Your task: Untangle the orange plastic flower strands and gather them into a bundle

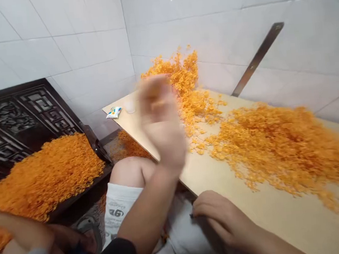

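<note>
My left hand (164, 119) is raised over the far end of the table, smeared by motion. Its fingers seem bent, but whether they hold anything is unclear. Behind it stands a tall heap of orange dried flowers (187, 78). At the table's near edge, above my lap, my right hand (215, 214) is closed with its fingers curled under. A small dark tip (192, 216) shows by those fingers; what it belongs to is hidden. Further right, a wide pile of orange dried flowers (277, 141) lies spread on the table.
The pale wooden table (272, 220) runs along a tiled wall, with a dark metal strip (258, 60) leaning there. A small white packet (114, 113) lies at the far corner. Left, a carved dark bench (14, 113) bears more orange flowers (57, 168); another person's arm (20, 227) is near.
</note>
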`<action>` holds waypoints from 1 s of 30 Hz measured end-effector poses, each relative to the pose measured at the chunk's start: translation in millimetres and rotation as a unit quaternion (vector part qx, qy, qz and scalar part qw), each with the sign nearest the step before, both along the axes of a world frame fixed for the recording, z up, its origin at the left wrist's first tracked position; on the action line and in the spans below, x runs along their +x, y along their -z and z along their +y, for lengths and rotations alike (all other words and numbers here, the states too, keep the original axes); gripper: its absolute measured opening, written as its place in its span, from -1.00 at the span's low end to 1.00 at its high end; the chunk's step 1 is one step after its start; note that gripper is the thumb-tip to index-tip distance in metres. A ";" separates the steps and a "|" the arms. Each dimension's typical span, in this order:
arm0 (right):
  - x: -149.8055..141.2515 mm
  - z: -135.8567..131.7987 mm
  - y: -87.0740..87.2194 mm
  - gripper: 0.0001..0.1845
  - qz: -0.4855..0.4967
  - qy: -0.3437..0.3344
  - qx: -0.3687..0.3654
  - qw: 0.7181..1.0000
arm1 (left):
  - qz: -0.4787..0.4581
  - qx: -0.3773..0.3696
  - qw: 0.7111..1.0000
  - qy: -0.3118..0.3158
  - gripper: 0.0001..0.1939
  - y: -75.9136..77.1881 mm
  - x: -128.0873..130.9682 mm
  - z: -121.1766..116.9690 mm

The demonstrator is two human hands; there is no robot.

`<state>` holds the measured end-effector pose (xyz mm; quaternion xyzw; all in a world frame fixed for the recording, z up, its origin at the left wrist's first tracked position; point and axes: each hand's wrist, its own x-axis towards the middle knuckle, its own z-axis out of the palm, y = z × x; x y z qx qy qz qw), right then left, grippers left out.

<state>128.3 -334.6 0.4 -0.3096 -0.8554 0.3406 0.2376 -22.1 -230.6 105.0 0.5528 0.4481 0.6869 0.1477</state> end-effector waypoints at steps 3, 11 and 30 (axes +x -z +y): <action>-0.6 2.1 0.9 -0.64 -0.043 -0.045 0.033 0.997 | 0.074 -0.032 0.976 0.204 -0.76 37.0 66.2 27.0; 23.6 32.2 -29.1 -0.68 0.006 0.089 0.155 0.984 | 0.076 -0.199 0.925 0.314 -0.71 109.4 -6.0 13.8; -13.0 230.2 -188.5 -0.68 -0.246 0.309 0.224 0.891 | 0.150 -0.186 0.970 0.053 -0.70 137.0 -26.8 -6.5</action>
